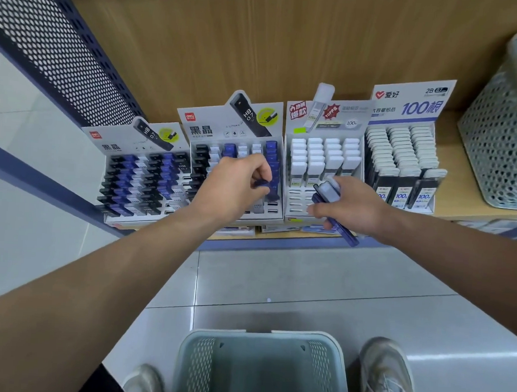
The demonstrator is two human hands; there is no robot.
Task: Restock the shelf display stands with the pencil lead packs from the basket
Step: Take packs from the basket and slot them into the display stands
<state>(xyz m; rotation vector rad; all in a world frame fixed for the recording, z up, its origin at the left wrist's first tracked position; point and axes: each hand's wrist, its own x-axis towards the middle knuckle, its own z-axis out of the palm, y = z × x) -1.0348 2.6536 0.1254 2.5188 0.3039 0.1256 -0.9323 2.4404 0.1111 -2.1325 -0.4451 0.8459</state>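
Shelving of pale wood [230, 42] fills the top of your view, with grey floor tiles [306, 277] below it. At your feet, between your two shoes [385, 373], stands the teal basket [261, 335], its perforated walls facing you. A second, mesh basket [502, 150] sits on the shelf at the far right.

Four display stands line the shelf edge, side by side. The far-left stand [143, 173] holds black, blue and white packs in rows. The second stand [207, 129] carries the same mix, with a blue column along its right side. The third stand [323, 157] holds white-capped packs at the back and shows open slots at the front. The fourth stand [405, 156] is packed with white-topped dark packs.

Your left hand [236, 188] hangs over the second stand's right column, fingers curled and pinching one blue pencil lead pack [264, 184] just above the slots. Your right hand [350, 207] is in front of the third stand, fingers wrapped round a small bundle of blue packs [330, 194], one of which pokes out below your palm.
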